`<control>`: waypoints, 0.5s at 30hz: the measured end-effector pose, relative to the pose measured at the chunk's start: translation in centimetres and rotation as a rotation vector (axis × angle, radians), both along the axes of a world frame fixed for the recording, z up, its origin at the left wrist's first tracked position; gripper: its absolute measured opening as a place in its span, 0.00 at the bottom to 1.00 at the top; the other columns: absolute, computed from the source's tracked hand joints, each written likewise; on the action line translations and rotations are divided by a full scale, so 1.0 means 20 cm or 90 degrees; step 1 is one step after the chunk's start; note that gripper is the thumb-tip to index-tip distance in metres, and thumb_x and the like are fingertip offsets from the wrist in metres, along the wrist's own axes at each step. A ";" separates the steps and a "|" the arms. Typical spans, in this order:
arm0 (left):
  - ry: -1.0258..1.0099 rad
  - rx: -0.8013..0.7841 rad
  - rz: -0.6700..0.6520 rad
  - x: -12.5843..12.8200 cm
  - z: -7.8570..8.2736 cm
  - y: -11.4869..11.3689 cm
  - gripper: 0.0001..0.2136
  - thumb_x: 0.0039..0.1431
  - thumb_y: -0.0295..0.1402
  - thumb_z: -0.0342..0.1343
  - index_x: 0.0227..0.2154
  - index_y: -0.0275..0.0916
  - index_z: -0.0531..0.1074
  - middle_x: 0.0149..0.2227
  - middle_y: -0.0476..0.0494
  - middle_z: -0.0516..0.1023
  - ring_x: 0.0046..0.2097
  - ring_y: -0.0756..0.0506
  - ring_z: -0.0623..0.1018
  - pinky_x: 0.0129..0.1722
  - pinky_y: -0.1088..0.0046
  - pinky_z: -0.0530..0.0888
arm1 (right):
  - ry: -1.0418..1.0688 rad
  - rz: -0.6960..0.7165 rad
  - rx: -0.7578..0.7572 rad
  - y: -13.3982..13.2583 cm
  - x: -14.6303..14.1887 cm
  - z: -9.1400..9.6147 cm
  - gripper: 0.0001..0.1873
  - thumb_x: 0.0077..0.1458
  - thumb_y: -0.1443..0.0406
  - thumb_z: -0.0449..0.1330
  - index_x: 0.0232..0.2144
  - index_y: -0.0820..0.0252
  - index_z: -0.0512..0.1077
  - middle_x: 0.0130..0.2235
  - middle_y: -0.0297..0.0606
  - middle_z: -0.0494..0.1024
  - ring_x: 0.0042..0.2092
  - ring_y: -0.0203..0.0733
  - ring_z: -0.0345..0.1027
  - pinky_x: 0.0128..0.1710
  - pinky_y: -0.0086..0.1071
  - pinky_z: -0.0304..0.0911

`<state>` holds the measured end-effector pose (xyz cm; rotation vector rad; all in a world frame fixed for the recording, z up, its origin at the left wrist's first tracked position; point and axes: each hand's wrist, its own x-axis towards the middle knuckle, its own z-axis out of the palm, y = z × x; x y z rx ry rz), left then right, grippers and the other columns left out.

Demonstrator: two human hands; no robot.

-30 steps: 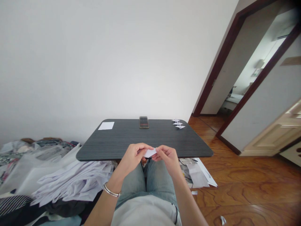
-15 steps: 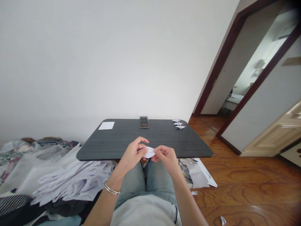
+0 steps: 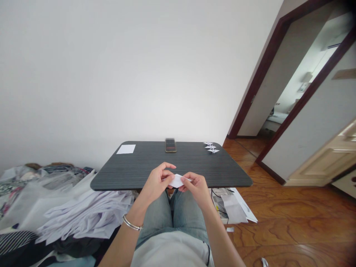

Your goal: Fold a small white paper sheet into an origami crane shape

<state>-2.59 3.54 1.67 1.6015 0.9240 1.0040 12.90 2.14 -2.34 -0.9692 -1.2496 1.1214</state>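
Observation:
A small folded piece of white paper (image 3: 176,181) is held just over the near edge of the dark table (image 3: 133,168). My left hand (image 3: 161,180) pinches its left end, thumb on top, with the index finger raised off it. At the other end my right hand (image 3: 194,182) grips the paper between thumb and fingers. Several white origami cranes (image 3: 211,148) stand in a row at the table's back right. A flat white sheet of paper (image 3: 126,149) lies at the back left.
A phone (image 3: 170,145) stands near the table's back edge by the wall. Heaped clothes and plastic bags (image 3: 83,211) crowd the left side. Papers and cables (image 3: 233,205) sit below the table on the right, above a wooden floor (image 3: 292,222). A doorway opens at the right.
My right thumb has shifted slightly inward over the folded paper, and the paper's right tip now shows past it. My left hand keeps almost the same hold.

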 end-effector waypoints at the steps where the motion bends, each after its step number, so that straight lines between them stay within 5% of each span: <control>1: 0.004 0.005 0.001 0.00 0.00 0.00 0.14 0.50 0.32 0.54 0.40 0.34 0.63 0.23 0.50 0.74 0.24 0.51 0.72 0.23 0.77 0.71 | -0.001 -0.003 0.003 0.00 0.00 0.00 0.13 0.46 0.57 0.62 0.22 0.62 0.72 0.17 0.33 0.75 0.20 0.35 0.70 0.21 0.25 0.66; 15: 0.042 0.036 0.041 0.01 0.00 0.00 0.12 0.48 0.30 0.55 0.37 0.34 0.65 0.22 0.52 0.71 0.25 0.51 0.71 0.27 0.77 0.66 | -0.008 -0.016 0.008 0.00 -0.02 0.00 0.12 0.45 0.59 0.63 0.21 0.62 0.71 0.18 0.33 0.74 0.20 0.35 0.69 0.21 0.26 0.65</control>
